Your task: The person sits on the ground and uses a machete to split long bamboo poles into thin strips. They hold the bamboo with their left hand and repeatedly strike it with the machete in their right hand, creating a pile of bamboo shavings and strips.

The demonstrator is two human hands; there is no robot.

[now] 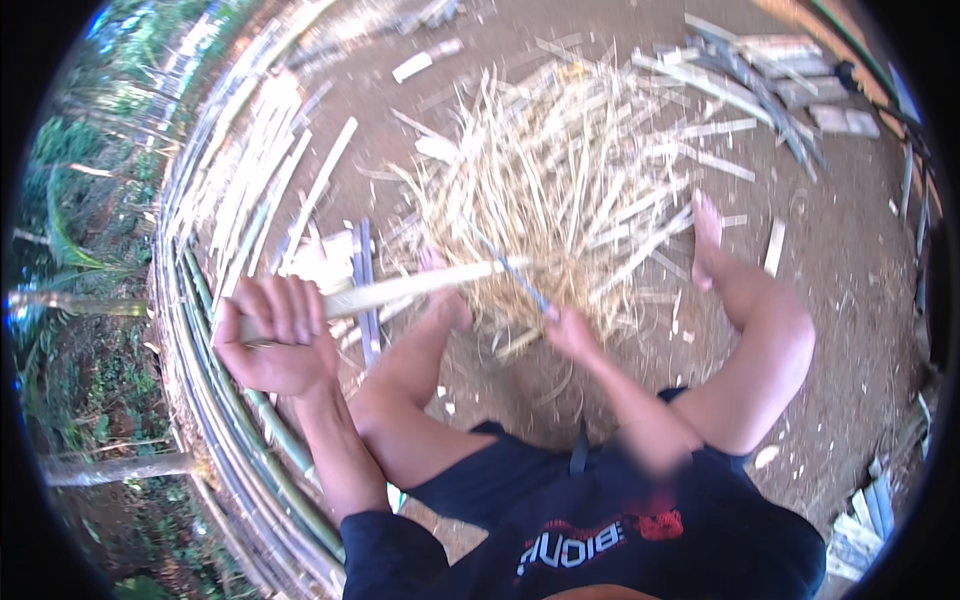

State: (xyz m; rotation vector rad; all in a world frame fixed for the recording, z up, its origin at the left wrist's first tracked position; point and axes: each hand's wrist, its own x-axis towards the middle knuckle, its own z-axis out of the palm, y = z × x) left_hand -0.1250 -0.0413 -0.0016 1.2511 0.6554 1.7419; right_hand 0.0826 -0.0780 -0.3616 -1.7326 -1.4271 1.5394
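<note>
Head view, single frame. I see the left hand (275, 335) with its grip closed around the near end of a pale split bamboo strip (400, 290). The strip runs from that fist toward the pile of shavings (560, 190), ending just at the pile's near edge.

The right hand (570, 330) has its grip closed on the handle of a thin knife (515, 275). The blade points up and away, crossing the far end of the strip at the near edge of the pile. I cannot tell whether blade and strip touch.

The pile is straw-coloured and lies on bare reddish-brown ground (850, 250). Both bare feet rest against it: one foot (445, 295) at its near left edge, under the strip, the other foot (705, 240) at its right edge.

Left of the pile, long bamboo slats (250, 200) lie stacked in a curved bundle. Beyond the pile, grey cut lengths (760, 70) are scattered.

Only marking visible: a red and white print on the dark shirt (590, 540), nearest me, well short of the pile.
</note>
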